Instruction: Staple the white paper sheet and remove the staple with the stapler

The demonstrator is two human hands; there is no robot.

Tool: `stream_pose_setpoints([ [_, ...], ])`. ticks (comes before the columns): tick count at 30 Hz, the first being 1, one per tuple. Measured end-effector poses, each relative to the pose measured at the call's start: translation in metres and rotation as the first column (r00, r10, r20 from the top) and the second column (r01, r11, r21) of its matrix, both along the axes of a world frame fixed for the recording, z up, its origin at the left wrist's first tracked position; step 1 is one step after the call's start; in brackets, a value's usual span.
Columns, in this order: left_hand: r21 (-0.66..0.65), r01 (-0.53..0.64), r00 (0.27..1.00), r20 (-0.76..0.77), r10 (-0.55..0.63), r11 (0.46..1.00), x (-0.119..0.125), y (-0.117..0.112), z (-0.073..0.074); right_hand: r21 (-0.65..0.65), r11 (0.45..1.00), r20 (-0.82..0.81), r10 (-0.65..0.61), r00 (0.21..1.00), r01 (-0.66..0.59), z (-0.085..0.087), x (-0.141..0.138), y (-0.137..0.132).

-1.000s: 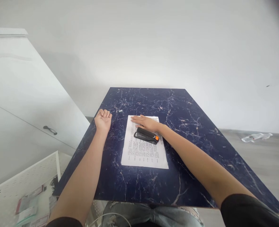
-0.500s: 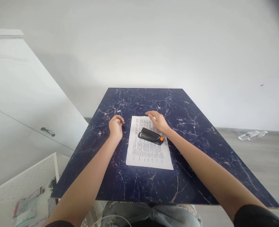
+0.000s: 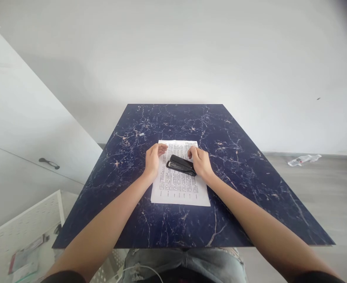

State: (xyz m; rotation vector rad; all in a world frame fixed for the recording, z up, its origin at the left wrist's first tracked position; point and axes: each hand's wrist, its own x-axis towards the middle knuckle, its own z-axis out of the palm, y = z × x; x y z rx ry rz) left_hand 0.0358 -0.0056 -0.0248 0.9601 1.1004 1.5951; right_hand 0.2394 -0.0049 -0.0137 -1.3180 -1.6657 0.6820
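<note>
A black stapler (image 3: 178, 164) lies on a printed sheet of paper (image 3: 178, 186) in the middle of the dark blue marbled table (image 3: 220, 220). My right hand (image 3: 201, 162) is curled over the stapler's right end and hides its orange tip. My left hand (image 3: 154, 158) rests on the sheet's left edge. Its fingers are loosely stretched toward the stapler's left end and hold nothing.
A small pale scrap (image 3: 141, 134) lies on the table, far left of the paper. A white cabinet with a dark handle (image 3: 48, 163) stands at the left, with a white pegboard (image 3: 26, 228) below it. A plastic bottle (image 3: 303, 159) lies on the grey floor at the right.
Both hands have come in to the stapler. The left moved right from the table's left side onto the paper's edge. The right pulled back from the paper's top onto the stapler's orange end.
</note>
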Motion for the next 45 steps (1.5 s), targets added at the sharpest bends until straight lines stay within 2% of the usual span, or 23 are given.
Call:
stream_pose_setpoints([
  [10, -0.009, 0.000, 1.000, -0.002, 0.000, 1.000, 0.000, 0.000, 0.001, 0.053, 0.996, 0.153, 0.061, 0.986, -0.070, -0.002, 0.005, 0.000],
  [15, -0.006, -0.017, 1.000, 0.010, 0.017, 1.000, 0.000, 0.001, 0.000, 0.067, 0.995, 0.174, 0.068, 0.982, -0.080, -0.004, 0.006, 0.001],
  [22, 0.024, -0.110, 0.994, 0.029, 0.109, 0.994, -0.004, 0.003, 0.000, 0.049, 0.995, 0.203, 0.079, 0.976, -0.091, -0.008, 0.005, 0.002],
  [26, 0.034, -0.128, 0.991, 0.031, 0.127, 0.991, -0.006, 0.004, 0.000, 0.060, 0.993, 0.177, 0.086, 0.980, -0.098, -0.001, 0.008, 0.002],
  [27, 0.031, -0.129, 0.991, 0.028, 0.128, 0.991, -0.006, 0.005, 0.000, 0.068, 0.990, 0.166, 0.114, 0.980, -0.127, 0.003, 0.010, 0.002],
  [29, 0.033, -0.127, 0.992, 0.022, 0.126, 0.991, -0.007, 0.005, 0.000, 0.067, 0.961, 0.187, 0.251, 0.950, -0.267, 0.012, 0.015, 0.001],
  [32, 0.072, -0.099, 0.995, 0.035, 0.097, 0.992, -0.006, 0.004, 0.002, 0.014, 0.863, 0.347, 0.470, 0.812, -0.506, 0.021, 0.022, -0.004],
  [34, 0.125, -0.051, 0.996, 0.078, 0.041, 0.991, -0.005, 0.002, 0.004, -0.032, 0.843, 0.423, 0.498, 0.757, -0.537, 0.021, 0.022, -0.008],
  [37, 0.179, -0.021, 0.992, 0.122, -0.001, 0.984, -0.005, 0.001, 0.008, -0.073, 0.881, 0.390, 0.456, 0.800, -0.467, 0.015, 0.019, -0.012],
  [39, 0.149, -0.037, 0.986, 0.165, 0.013, 0.988, -0.006, 0.001, 0.010, 0.001, 0.915, 0.346, 0.378, 0.859, -0.403, 0.011, 0.018, -0.013],
  [41, 0.064, 0.022, 0.964, 0.262, -0.038, 0.998, -0.008, 0.002, 0.011, 0.170, 0.921, 0.339, 0.280, 0.898, -0.351, 0.009, 0.018, -0.014],
  [43, -0.032, 0.191, 0.911, 0.378, -0.166, 0.981, -0.008, 0.003, 0.011, 0.329, 0.878, 0.391, 0.207, 0.897, -0.346, 0.010, 0.019, -0.015],
  [45, -0.089, 0.350, 0.847, 0.456, -0.274, 0.933, -0.006, 0.003, 0.010, 0.408, 0.827, 0.490, 0.158, 0.857, -0.386, 0.012, 0.020, -0.015],
])
